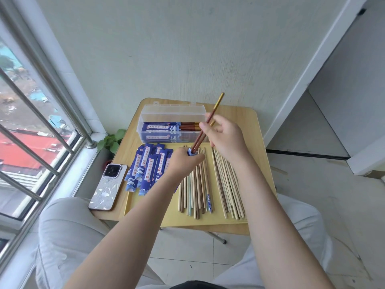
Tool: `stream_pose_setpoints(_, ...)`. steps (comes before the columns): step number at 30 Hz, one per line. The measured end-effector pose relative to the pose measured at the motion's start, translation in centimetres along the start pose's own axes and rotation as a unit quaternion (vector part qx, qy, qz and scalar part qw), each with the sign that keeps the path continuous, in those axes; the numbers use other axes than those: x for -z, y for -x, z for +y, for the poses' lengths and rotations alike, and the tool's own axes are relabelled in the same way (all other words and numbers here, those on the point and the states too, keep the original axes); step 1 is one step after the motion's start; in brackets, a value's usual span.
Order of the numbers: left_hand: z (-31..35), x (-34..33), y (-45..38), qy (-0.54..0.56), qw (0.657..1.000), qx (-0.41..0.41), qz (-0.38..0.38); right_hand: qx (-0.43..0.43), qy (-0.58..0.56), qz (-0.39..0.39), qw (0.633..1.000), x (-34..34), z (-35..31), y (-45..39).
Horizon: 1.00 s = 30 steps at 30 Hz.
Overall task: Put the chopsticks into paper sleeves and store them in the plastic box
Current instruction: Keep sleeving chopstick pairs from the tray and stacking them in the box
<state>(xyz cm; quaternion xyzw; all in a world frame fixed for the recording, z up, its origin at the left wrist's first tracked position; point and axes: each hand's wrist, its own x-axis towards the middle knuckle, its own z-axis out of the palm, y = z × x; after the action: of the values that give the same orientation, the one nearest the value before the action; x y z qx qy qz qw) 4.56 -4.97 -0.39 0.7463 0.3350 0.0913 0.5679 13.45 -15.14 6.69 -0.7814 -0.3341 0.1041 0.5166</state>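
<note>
Few sleeved pairs lie in the plastic box (145, 118), upper centre. Right hand (225, 138) pinches red chopsticks (205, 127), tips entering the paper sleeve (190, 152) gripped by left hand (183, 162). Many loose chopsticks (227, 184) and empty sleeves (145, 165) remain on the tray (145, 207).

We see a bright scene lit by daylight from the window (31, 122) on our left. The light is soft and even, so shadows are faint: only a pale one under the table (260, 130) on the floor tiles, and slight shading beneath the forearms. The wall (166, 49) looks evenly lit, without glare. A mild sheen shows on the phone (108, 184) and on the plastic box (173, 113). The wide lens bends straight lines near the edges; the window bars curve noticeably. The view outside is blurred and smeary, while the centre stays fairly sharp.
</note>
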Motion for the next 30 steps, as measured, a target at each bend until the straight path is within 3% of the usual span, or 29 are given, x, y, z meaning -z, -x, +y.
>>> stream_pose_setpoints(6, 0.4, 0.1, -0.2, 0.019, 1.000, -0.003, 0.012, 0.042, 0.058, 0.143, 0.987, 0.1, 0.0, -1.0)
stream_pose_setpoints(14, 0.9, 0.0, -0.7, -0.013, 0.999, 0.009, 0.041, 0.018, 0.070, 0.075, 0.995, -1.6, 1.0, -1.5)
stream_pose_setpoints(19, 0.8, 1.4, -2.3, -0.162, 0.983, -0.037, 0.074, -0.058, -0.025, 0.057, 0.996, -0.8, 1.9, -2.6)
stream_pose_setpoints(22, 1.5, 2.6, -4.2, -0.275, 0.939, -0.127, 0.164, -0.145, -0.172, 0.100, 0.969, -1.1, 2.5, -4.0)
stream_pose_setpoints(25, 2.1, 3.9, -5.9, -0.306, 0.907, -0.207, 0.203, -0.214, -0.293, 0.185, 0.913, -1.4, 3.9, -5.6)
stream_pose_setpoints(27, 2.1, 4.4, -6.9, -0.319, 0.901, -0.208, 0.206, -0.244, -0.330, 0.237, 0.881, -1.5, 5.0, -6.9)
stream_pose_setpoints(30, 0.8, 4.8, -8.1, -0.333, 0.909, -0.180, 0.175, -0.271, -0.331, 0.260, 0.866, -2.5, 6.2, -8.8)
